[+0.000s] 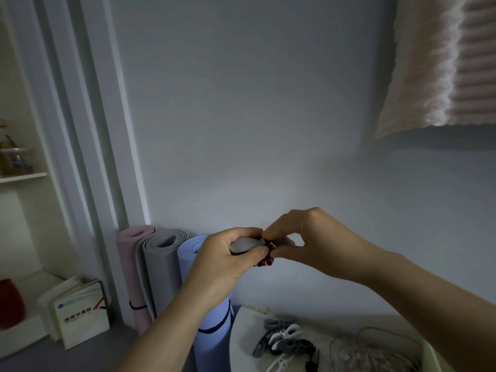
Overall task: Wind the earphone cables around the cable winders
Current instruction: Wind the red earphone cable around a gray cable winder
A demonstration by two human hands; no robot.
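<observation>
Left grip (pixel 222 264): holds pale cable winder (pixel 241 245). Right grip (pixel 306 237): pinches red earphone cable (pixel 265 261) at the winder.

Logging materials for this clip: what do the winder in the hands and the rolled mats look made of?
Winder: probably silicone or soft plastic, matte pale grey, rounded edges. Rolled mats: likely foam, matte, thick spiralled layers showing at the ends.

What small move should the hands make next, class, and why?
Probably the right hand should draw the red cable one turn round the winder. The left hand grips the winder in the air, the right pinches the cable at its edge, and red loops show below.
</observation>
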